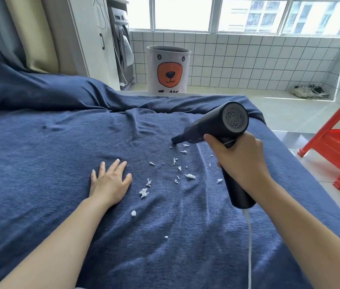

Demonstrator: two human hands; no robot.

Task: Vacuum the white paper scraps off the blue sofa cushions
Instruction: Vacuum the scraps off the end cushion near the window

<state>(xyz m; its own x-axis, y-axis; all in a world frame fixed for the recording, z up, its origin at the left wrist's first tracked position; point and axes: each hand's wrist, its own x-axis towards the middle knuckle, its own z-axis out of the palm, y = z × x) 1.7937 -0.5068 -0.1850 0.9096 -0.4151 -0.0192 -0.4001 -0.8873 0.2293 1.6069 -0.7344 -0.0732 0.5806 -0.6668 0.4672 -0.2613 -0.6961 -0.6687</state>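
The blue sofa cushion [50, 163] fills the lower view under a wrinkled blue cover. Several white paper scraps [144, 192] lie scattered across its middle, from near the nozzle down toward me. My right hand [241, 161] grips the handle of a black handheld vacuum [219, 124]. Its narrow nozzle [176, 140] points down and left, its tip just above the farthest scraps. A white cord hangs from the bottom of the handle. My left hand [110, 180] rests flat on the cushion with fingers spread, left of the scraps.
A white laundry basket with a bear face [168, 69] stands on the floor beyond the sofa. A red plastic stool [338, 142] stands at the right on the pale tiles. A washing machine [123, 46] and a cabinet are at the back left, shoes [308, 91] by the tiled wall.
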